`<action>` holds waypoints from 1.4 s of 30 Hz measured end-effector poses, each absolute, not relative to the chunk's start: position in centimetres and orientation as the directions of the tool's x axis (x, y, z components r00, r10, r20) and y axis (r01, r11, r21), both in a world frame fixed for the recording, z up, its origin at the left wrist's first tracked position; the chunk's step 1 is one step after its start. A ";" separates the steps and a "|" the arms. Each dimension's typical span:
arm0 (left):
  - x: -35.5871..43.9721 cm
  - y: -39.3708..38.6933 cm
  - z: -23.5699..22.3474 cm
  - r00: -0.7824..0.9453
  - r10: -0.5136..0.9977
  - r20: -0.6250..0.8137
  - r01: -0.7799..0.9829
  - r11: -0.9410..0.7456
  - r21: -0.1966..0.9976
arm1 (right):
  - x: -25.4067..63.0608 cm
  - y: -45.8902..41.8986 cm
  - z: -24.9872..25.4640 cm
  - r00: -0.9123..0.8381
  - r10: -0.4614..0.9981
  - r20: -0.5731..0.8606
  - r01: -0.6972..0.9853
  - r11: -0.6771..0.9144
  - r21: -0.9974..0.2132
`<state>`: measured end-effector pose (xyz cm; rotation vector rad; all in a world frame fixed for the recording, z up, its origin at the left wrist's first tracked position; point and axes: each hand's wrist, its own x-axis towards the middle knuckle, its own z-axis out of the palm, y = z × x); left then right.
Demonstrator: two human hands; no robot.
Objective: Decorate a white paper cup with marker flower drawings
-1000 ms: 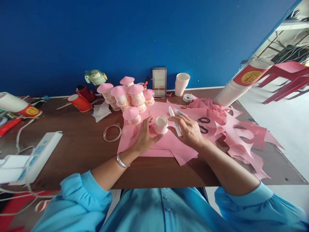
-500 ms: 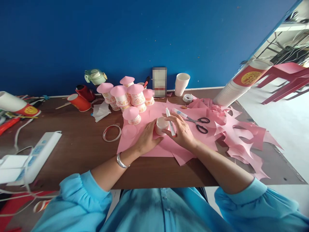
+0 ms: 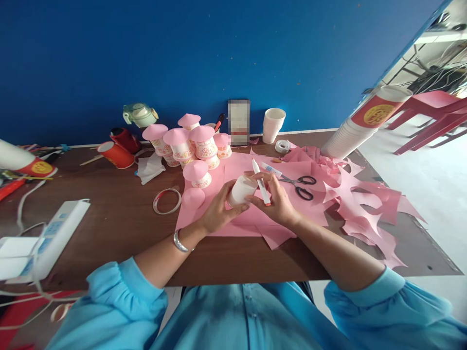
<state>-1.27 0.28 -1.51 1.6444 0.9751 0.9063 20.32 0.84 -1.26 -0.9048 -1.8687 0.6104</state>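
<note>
A plain white paper cup [image 3: 242, 191] is tipped on its side between my hands, above the pink paper sheet [image 3: 233, 228]. My left hand [image 3: 220, 209] grips its left side, thumb toward me. At its right, my right hand [image 3: 276, 201] touches the cup with its fingertips and also holds a white marker [image 3: 261, 182], tip pointing up and away. Scissors [image 3: 298, 183] with black handles and a white glue tube [image 3: 270, 168] lie just beyond the right hand. A pink paper cone [image 3: 193, 198] rests on the sheet, left of my left hand.
Decorated cups with pink cone roofs [image 3: 202, 141] stand at the back left. A tape roll [image 3: 167, 201] lies left of the sheet. Stacked white cups [image 3: 273, 125], a phone [image 3: 239, 122] and pink paper scraps [image 3: 359, 199] are behind and right. A power strip [image 3: 60, 238] sits far left.
The cup, upright with its open top showing before, is now lifted and tilted onto its side. Both hands have turned with it, the marker staying in my right hand.
</note>
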 end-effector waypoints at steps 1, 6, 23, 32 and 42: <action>-1.3 0.3 -1.7 0.395 0.915 0.084 0.118 -0.141 0.983 | 20.4 0.8 -1.1 -0.260 0.811 0.524 0.324 0.584 -0.744; -1.4 0.7 -2.8 0.406 0.913 -0.050 -0.268 0.172 0.948 | 20.7 0.8 -0.9 -0.116 0.852 0.510 0.291 0.520 -0.803; -1.6 0.9 -2.6 0.504 0.863 -0.033 -0.331 0.229 0.915 | 20.4 0.7 -1.6 -0.351 0.687 0.636 0.492 0.713 -0.500; -1.9 1.3 -2.9 0.467 0.884 0.000 -0.386 0.204 0.899 | 20.2 0.8 -1.2 -0.367 0.635 0.680 0.478 0.756 -0.447; -2.6 1.4 -3.0 0.455 0.890 -0.008 -0.180 0.101 0.978 | 22.2 -1.6 2.9 -0.160 0.609 0.777 0.252 0.786 -0.565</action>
